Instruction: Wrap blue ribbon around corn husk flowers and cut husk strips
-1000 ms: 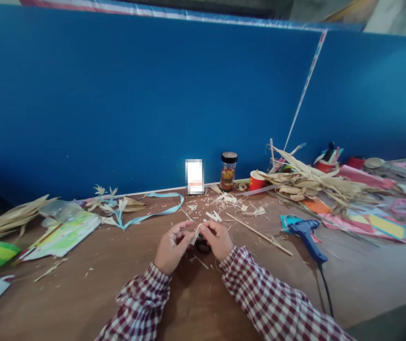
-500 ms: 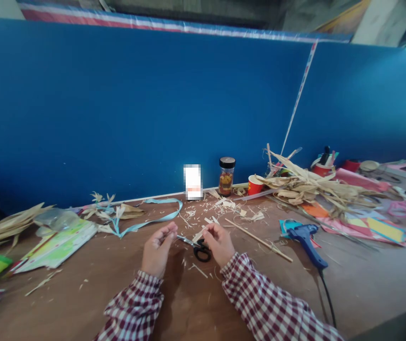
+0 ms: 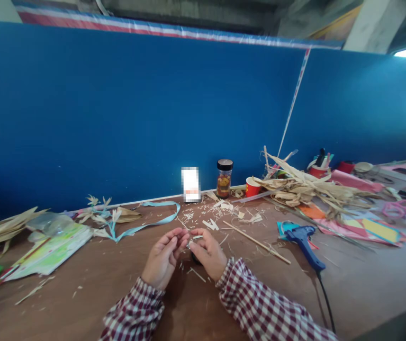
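Note:
My left hand [image 3: 163,259] and my right hand [image 3: 207,252] are close together over the brown table [image 3: 82,303], fingertips almost touching. Both pinch a small pale strip of dried husk [image 3: 193,238] between thumb and fingers. The black-handled scissors [image 3: 193,258] lie on the table under my right hand, mostly hidden by it. Pale husk scraps [image 3: 220,210] are scattered just beyond the hands. Both sleeves are red-and-white checked.
A blue glue gun [image 3: 304,237] with a black cord lies at right, near a thin wooden stick [image 3: 256,242]. A jar [image 3: 224,178], a red cup [image 3: 250,186] and a husk pile [image 3: 309,187] stand along the blue partition. A light-blue ribbon [image 3: 146,222] and printed paper [image 3: 48,251] lie at left.
My hands were apart half a second ago, with the scissors showing between them; they have come together again and my right hand now covers the scissors.

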`<state>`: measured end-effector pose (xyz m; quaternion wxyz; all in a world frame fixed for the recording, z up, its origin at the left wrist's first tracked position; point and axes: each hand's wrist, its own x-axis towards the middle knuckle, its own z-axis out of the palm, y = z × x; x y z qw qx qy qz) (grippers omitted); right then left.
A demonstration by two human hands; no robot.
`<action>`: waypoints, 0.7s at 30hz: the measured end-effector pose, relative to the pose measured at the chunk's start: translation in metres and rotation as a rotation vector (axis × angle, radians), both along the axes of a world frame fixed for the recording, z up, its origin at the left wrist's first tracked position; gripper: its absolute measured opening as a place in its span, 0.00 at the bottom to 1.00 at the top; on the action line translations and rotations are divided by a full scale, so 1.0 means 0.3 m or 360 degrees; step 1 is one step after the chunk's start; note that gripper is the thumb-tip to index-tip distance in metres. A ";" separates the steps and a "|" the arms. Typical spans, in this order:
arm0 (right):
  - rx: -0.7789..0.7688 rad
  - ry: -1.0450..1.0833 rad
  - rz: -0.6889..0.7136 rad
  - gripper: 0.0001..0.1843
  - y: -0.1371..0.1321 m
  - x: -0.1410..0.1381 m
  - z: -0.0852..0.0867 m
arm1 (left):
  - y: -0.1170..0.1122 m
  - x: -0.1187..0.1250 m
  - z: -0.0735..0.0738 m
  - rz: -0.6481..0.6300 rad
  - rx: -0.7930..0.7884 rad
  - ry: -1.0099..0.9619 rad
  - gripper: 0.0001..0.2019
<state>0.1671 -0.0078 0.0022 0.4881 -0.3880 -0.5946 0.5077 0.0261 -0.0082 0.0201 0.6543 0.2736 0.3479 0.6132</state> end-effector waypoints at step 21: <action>0.0073 -0.0218 -0.1266 0.18 0.143 0.218 0.090 | 0.018 -0.047 -0.017 0.0432 0.0101 0.0595 0.16</action>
